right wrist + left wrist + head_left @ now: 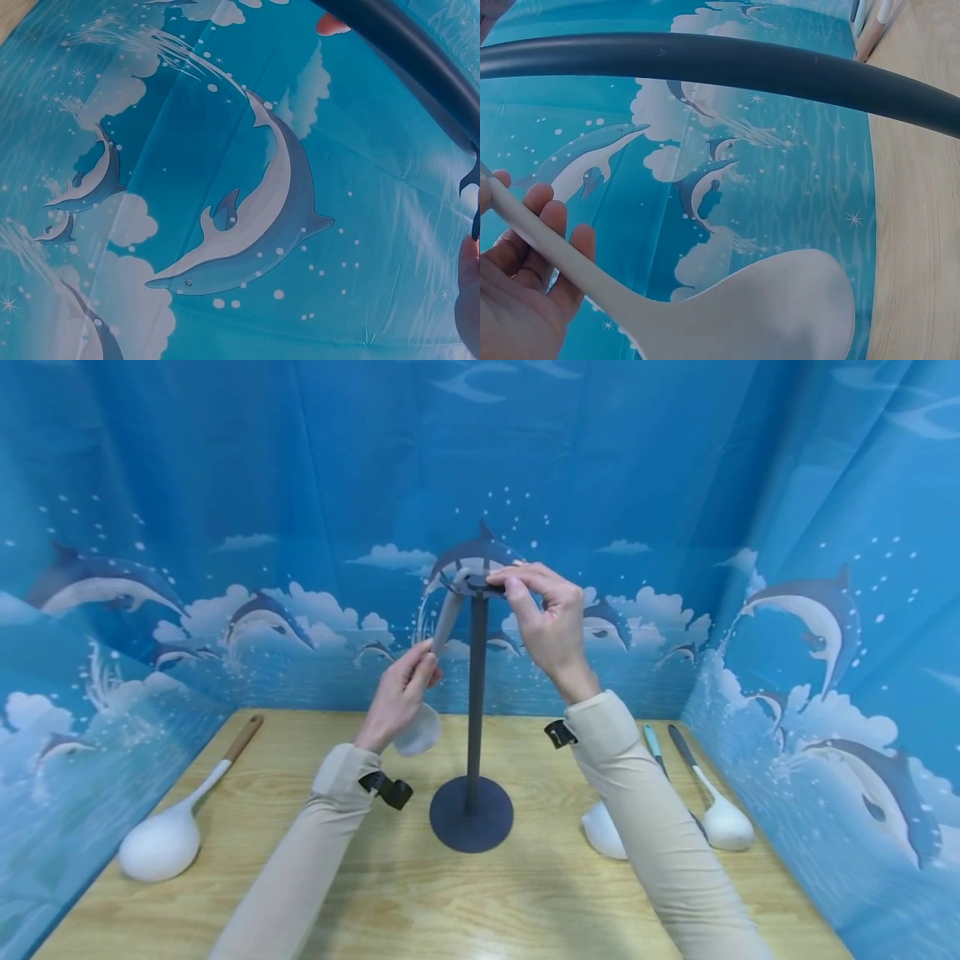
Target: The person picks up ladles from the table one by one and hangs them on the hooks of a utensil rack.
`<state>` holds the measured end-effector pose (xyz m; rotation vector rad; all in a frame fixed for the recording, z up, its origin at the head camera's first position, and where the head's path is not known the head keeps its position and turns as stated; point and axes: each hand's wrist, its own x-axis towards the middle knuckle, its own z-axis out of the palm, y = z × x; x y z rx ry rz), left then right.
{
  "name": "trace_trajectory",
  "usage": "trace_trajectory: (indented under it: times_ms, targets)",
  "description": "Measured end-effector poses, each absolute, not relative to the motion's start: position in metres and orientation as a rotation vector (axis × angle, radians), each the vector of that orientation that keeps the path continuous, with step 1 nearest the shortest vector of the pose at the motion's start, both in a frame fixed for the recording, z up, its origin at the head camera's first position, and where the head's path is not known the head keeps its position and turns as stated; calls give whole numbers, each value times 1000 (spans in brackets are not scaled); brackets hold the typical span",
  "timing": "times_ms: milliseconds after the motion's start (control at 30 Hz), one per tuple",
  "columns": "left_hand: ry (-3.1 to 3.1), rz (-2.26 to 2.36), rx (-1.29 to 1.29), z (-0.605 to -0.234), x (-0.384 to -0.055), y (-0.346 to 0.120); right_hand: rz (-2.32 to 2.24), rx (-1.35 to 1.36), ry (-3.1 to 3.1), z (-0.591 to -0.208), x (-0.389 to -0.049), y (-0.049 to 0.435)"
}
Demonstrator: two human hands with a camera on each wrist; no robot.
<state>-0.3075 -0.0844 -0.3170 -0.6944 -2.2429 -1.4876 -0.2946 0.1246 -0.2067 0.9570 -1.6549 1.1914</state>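
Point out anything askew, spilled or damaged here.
Nothing stands out. The stand is upright, the left hand holds a pale utensil by its handle, and no spill or damage shows on the table. The right sleeve partly hides one white utensil, though.

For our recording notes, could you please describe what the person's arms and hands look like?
The left sleeve and right sleeve are long and beige, with broad cuffs. A strapped black device sits at the left wrist, and a small black device at the right. The left hand and right hand wear no gloves.
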Motion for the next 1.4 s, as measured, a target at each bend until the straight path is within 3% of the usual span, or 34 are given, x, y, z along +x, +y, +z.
trace_trajectory:
  times_ms: [1400]
  targets:
    - [-2275, -1529, -770, -327, -300, -65, 1190, 944, -1637, -210, -295, 123]
